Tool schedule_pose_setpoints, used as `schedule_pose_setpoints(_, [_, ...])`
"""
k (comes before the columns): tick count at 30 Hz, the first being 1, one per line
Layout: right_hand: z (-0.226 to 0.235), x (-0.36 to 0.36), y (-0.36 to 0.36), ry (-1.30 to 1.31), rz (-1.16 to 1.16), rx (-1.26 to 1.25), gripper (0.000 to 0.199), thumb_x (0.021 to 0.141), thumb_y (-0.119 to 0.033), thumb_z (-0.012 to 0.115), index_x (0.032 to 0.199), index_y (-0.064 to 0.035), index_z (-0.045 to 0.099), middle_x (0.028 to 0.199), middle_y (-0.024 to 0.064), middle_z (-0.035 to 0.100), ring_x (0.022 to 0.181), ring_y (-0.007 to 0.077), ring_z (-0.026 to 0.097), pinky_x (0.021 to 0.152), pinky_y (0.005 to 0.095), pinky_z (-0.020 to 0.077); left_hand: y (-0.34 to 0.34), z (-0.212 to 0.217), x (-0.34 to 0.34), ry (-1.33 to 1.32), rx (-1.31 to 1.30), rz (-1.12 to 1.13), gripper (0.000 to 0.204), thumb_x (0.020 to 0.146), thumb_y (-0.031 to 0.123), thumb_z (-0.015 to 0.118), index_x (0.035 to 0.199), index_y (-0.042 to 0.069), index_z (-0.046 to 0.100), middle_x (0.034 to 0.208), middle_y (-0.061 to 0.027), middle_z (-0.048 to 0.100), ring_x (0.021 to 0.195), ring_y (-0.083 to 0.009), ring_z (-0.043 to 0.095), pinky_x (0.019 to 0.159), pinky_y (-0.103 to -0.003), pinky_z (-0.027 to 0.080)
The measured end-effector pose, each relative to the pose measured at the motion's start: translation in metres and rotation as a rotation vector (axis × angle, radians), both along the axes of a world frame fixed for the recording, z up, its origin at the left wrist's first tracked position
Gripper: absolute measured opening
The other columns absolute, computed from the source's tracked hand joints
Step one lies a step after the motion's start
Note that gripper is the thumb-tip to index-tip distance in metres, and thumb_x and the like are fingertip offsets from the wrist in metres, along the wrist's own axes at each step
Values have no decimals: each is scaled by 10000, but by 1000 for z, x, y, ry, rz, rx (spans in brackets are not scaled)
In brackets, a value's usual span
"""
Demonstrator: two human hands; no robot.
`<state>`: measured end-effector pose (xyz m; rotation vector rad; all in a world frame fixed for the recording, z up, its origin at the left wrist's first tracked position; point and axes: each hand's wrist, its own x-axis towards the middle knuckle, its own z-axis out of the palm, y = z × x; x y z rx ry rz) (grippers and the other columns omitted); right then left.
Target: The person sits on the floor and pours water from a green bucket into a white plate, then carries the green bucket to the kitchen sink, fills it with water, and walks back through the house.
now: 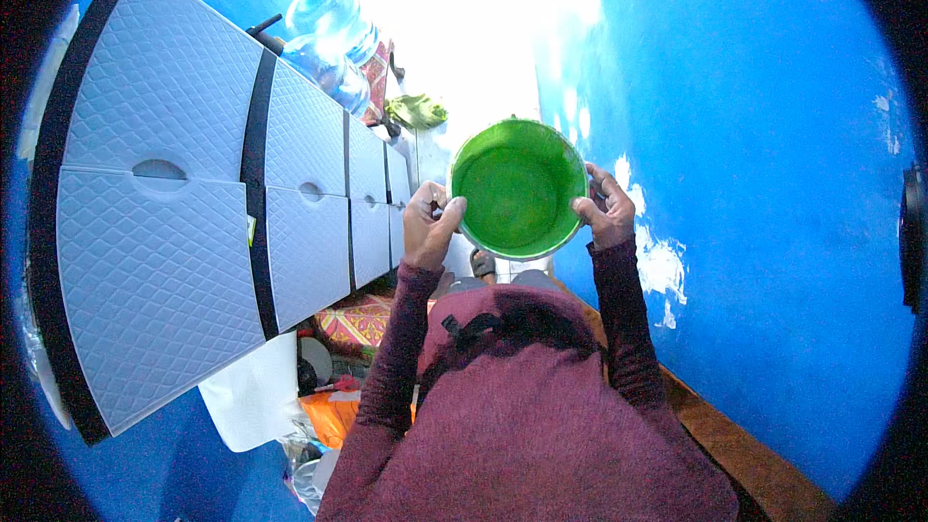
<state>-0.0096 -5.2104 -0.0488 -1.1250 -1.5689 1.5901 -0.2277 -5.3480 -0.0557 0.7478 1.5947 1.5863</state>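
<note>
A round green bucket (517, 188) is held up in front of me, its open top facing me and its inside bare. On its left rim my left hand (430, 225) is closed, thumb over the edge and fingers behind. My right hand (607, 210) grips the opposite rim the same way, the thumb on the lip. The outer fingers of both hands are partly hidden behind the bucket wall. Below it, a sandalled foot (483, 264) shows on the floor.
A tall drawer cabinet (159, 174) with quilted light panels runs along the left. Large clear water bottles (329, 34) and a yellow-green cloth (418, 111) lie beyond it. A blue wall (773, 164) with peeling patches rises close on the right. An orange bag (331, 416) lies lower left.
</note>
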Motion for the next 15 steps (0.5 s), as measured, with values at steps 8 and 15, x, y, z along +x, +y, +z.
schedule_pose_setpoints(8, [8, -13, 11, -20, -15, 13, 521, 675, -46, 573, 1173, 68, 472, 1060, 108, 571, 950, 157, 550, 844, 280, 432, 14, -7, -11, -63, 48, -10, 193, 804, 100, 612, 736, 74, 433, 650, 34, 460, 559, -31, 427, 493, -183, 374])
schedule_pose_setpoints(15, [0, -25, 17, 32, -71, -7, 502, 680, -66, 602, 1158, 42, 490, 931, 77, 612, 817, 125, 571, 748, 250, 453, 28, -9, -25, -26, 67, -38, 194, 811, 97, 606, 735, 78, 428, 646, 31, 458, 554, -36, 428, 486, -186, 377])
